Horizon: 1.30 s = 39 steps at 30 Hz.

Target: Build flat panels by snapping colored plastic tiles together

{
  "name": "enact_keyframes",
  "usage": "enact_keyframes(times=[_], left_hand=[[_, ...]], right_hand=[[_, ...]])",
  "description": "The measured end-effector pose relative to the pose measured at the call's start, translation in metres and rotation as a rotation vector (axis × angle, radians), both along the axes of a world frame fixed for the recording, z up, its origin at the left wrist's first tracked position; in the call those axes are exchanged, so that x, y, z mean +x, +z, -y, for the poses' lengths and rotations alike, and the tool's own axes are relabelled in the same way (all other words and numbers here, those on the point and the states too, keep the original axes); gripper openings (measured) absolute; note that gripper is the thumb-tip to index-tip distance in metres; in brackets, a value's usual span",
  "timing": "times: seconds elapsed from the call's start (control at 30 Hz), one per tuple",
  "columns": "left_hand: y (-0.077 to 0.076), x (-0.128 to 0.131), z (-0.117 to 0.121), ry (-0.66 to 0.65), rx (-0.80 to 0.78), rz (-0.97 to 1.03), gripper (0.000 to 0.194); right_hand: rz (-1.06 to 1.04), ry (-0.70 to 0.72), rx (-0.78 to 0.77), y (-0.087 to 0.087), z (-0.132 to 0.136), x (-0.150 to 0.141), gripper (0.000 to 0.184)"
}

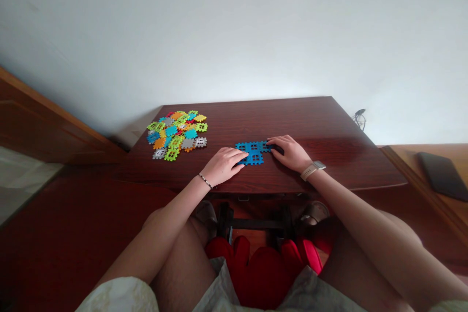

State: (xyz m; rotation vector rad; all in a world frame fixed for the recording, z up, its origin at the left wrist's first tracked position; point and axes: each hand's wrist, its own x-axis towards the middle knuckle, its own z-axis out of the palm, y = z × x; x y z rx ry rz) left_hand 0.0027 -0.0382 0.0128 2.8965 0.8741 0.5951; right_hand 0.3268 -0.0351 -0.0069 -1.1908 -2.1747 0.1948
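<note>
I log: dark wooden desk (310,122) | white wall (234,34) | left hand (223,165), right hand (288,153) flat, not pinching, on blue plastic tiles (252,157) | loose tile pile (175,134)

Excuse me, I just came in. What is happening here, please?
A person sitting at a dark wooden table has both bare hands on a flat group of joined blue plastic tiles. The left hand is at the group's left side, and the right hand is at its right end. A loose pile of multicoloured plastic tiles lies farther left on the table.
</note>
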Motion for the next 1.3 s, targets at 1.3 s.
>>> enact_keyframes(times=[1.3], left_hand=[[0.003, -0.005, 0.014, -0.020, -0.018, -0.080, 0.040]], right_hand=[[0.004, 0.000, 0.005, -0.001, 0.000, 0.000, 0.030]])
